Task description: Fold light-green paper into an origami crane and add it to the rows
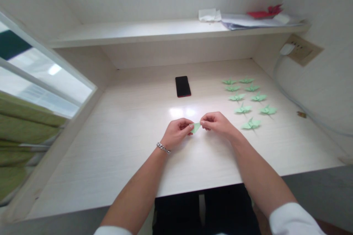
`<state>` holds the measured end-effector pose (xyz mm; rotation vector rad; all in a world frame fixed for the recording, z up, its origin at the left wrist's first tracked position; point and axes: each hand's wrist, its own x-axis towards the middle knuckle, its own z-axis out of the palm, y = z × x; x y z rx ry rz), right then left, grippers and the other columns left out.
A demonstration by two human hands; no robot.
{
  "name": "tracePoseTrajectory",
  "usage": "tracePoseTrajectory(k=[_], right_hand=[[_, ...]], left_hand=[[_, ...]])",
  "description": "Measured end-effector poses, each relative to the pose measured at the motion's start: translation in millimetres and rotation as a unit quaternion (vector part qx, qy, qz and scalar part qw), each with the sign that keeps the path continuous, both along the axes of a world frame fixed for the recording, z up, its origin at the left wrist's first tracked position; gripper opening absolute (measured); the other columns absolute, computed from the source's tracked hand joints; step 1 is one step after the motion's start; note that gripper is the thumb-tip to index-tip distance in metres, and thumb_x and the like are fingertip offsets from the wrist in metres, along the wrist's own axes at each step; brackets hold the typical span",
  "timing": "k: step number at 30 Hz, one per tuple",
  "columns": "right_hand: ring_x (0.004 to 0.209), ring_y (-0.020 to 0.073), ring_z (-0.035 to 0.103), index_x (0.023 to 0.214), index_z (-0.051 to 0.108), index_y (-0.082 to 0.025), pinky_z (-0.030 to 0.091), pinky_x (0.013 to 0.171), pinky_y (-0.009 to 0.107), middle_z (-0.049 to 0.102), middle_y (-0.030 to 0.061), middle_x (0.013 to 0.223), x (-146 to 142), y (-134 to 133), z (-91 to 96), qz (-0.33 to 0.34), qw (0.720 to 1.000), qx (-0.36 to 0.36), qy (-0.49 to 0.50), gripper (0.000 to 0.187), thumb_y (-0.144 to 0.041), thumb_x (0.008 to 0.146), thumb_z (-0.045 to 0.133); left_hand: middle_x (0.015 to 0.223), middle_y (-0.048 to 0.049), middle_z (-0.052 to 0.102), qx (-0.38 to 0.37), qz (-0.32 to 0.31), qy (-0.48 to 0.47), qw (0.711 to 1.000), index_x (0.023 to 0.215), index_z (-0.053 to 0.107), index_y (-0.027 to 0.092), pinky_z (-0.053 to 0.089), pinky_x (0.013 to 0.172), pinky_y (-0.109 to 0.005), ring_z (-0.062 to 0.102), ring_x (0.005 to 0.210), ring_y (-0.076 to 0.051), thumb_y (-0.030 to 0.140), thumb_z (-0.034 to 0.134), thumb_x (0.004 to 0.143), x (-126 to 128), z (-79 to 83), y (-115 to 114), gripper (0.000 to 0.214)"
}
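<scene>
A small folded piece of light green paper (196,128) is held between my two hands, just above the desk. My left hand (178,131), with a silver chain bracelet at the wrist, pinches its left side between thumb and fingers. At the upper right corner of the paper, my right hand (216,122) is closed in a pinch. Several green paper cranes (251,124) stand in two columns on the desk to the right of my right hand. My curled fingers hide part of the paper's edges.
A black phone (183,86) lies on the desk (124,117) beyond my hands. The shelf (124,35) above bears a white tissue (209,15), papers (245,21) and a red item (261,14). On the right wall, a white charger (287,49) trails its cable down to the desk.
</scene>
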<state>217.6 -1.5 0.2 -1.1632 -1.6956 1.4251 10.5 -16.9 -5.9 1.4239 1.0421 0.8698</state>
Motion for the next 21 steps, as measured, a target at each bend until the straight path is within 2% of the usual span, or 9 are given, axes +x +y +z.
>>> tracePoseTrajectory(k=[4,9,13,15,17,19,21], right_hand=[[0.056,0.0105,0.053,0.078,0.063,-0.014,0.043,0.056,0.023,0.061,0.0018,0.066,0,1,-2.0,0.023,0.999,-0.031,0.037,0.023,-0.036,0.08,0.056],[0.057,0.0102,0.053,0.076,0.06,-0.015,0.043,0.053,0.022,0.059,0.0009,0.067,-5,4,-6.8,-0.036,0.999,0.009,0.023,0.029,-0.042,0.083,0.053],[0.059,0.0119,0.056,0.086,0.061,-0.015,0.045,0.051,0.022,0.059,0.0013,0.069,-20,2,-11.5,-0.099,0.994,0.029,0.036,0.033,-0.047,0.084,0.05],[0.062,0.0125,0.057,0.099,0.061,-0.015,0.046,0.054,0.023,0.062,0.0022,0.074,-28,0,-14.6,-0.127,0.991,0.039,0.032,0.037,-0.047,0.081,0.056],[0.068,0.0132,0.059,0.115,0.056,-0.016,0.049,0.063,0.026,0.064,0.0033,0.084,-35,-3,-17.8,-0.145,0.987,0.072,0.002,0.057,-0.043,0.067,0.073],[0.068,0.0135,0.06,0.123,0.052,-0.016,0.05,0.065,0.027,0.065,0.0044,0.089,-40,-5,-20.4,-0.149,0.984,0.095,-0.03,0.072,-0.038,0.06,0.079],[0.067,0.0138,0.06,0.126,0.052,-0.016,0.05,0.066,0.028,0.066,0.0044,0.089,-42,-6,-22.1,-0.149,0.982,0.11,-0.045,0.072,-0.035,0.061,0.078]], left_hand=[[0.075,-0.0064,0.069,-0.015,-0.009,-0.031,0.999,0.097,0.068,0.013,0.055,0.061,-0.027,0.064,0.061,-0.014,0.031,0.068,0.076,-4,0.6,1,0.028],[0.091,-0.0097,0.071,-0.015,-0.016,-0.069,0.997,0.107,0.066,0.013,0.057,0.074,-0.034,0.068,0.077,-0.018,0.025,0.071,0.072,-5,-2.1,0,0.038],[0.088,-0.0094,0.072,0.006,0.057,-0.047,0.997,0.102,0.068,0.013,0.059,0.072,-0.034,0.068,0.075,-0.018,0.032,0.069,0.073,2,-7.8,0,0.034],[0.088,-0.0091,0.072,0.018,0.103,-0.037,0.994,0.099,0.069,0.013,0.059,0.069,-0.033,0.068,0.072,-0.018,0.036,0.068,0.074,4,-9.9,1,0.034],[0.086,-0.0083,0.072,0.032,0.146,-0.02,0.989,0.096,0.071,0.014,0.058,0.067,-0.031,0.068,0.07,-0.018,0.038,0.068,0.074,5,-10.7,2,0.032],[0.083,-0.0074,0.073,0.04,0.178,-0.008,0.983,0.091,0.072,0.015,0.058,0.066,-0.029,0.068,0.07,-0.018,0.038,0.069,0.073,6,-10.5,2,0.03],[0.081,-0.0072,0.072,0.029,0.191,-0.023,0.981,0.089,0.072,0.014,0.057,0.066,-0.03,0.068,0.071,-0.018,0.038,0.07,0.072,8,-10.0,2,0.029]])
